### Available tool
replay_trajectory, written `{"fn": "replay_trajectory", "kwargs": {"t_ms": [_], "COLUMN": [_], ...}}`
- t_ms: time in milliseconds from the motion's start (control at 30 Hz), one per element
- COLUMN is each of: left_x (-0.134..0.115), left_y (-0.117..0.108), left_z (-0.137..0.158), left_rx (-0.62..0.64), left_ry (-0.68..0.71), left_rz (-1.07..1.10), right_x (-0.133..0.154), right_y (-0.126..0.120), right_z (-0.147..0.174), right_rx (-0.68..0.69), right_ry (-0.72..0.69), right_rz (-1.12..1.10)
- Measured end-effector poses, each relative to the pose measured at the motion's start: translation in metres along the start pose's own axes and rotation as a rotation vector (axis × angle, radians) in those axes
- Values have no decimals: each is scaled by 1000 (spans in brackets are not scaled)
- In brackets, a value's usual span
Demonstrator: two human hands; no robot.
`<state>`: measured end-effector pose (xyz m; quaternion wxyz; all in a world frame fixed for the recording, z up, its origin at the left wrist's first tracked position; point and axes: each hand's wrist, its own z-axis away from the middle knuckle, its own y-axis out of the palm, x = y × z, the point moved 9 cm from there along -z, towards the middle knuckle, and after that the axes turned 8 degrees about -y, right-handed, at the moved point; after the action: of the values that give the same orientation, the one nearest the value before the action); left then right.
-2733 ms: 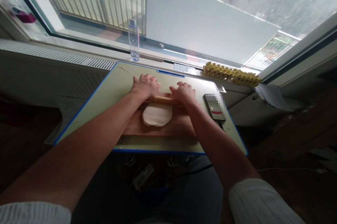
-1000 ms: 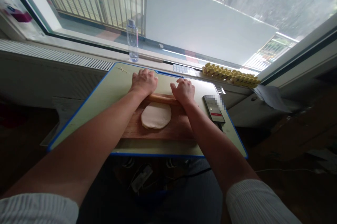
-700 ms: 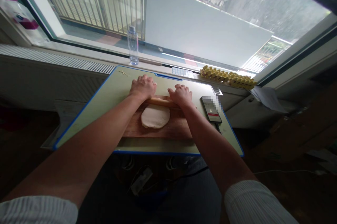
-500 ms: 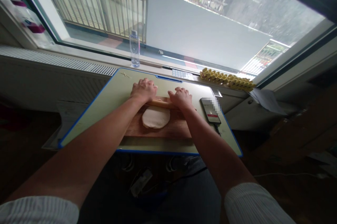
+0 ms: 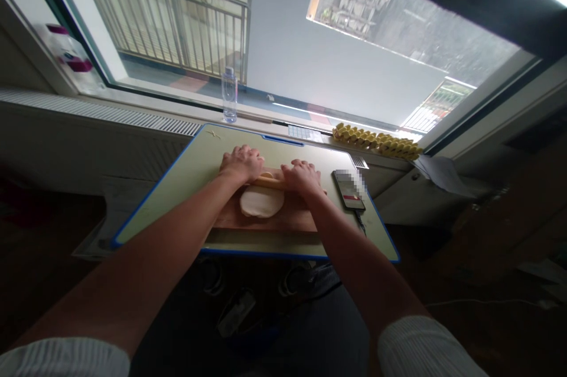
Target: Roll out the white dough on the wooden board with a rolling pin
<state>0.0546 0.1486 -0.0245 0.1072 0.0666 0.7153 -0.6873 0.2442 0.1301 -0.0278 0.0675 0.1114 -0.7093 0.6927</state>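
We have drawn the slim, tan wooden rolling pin [image 5: 271, 183] back: what looks like dough now peeks past it, so it seems to press the twelve-o'clock part of the flat, round white dough [image 5: 261, 202] on the reddish-brown wooden board [image 5: 292, 218]. Our left hand [image 5: 241, 164] and right hand [image 5: 302, 177], at ten and two o'clock, lie over the pin, fingers loosely bent; how far they wrap it, we cannot tell.
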Motion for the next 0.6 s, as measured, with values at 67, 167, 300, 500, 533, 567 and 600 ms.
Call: {"fn": "replay_trajectory", "kwargs": {"t_ms": [67,167,300,500,533,567,600], "left_x": [0,2,5,3,2,2,2], "left_y": [0,0,-1,-7,-9,-10,-10], "left_z": [4,12,26,56,61,66,70], "left_rx": [1,8,6,-79,-97,-113,-124], "left_ry": [3,-6,-1,38,42,46,50], "left_rz": [-2,2,-17,-75,-84,-90,-93], "right_x": [1,2,6,15,16,17,18], "right_y": [0,0,1,-2,-2,-3,-4], "right_z": [5,13,26,55,60,65,69], "right_rx": [11,25,38,-74,-91,-105,-121], "right_ry": [-1,0,-9,-46,-47,-48,-49], "right_rz": [2,5,21,102,114,123,129]}}
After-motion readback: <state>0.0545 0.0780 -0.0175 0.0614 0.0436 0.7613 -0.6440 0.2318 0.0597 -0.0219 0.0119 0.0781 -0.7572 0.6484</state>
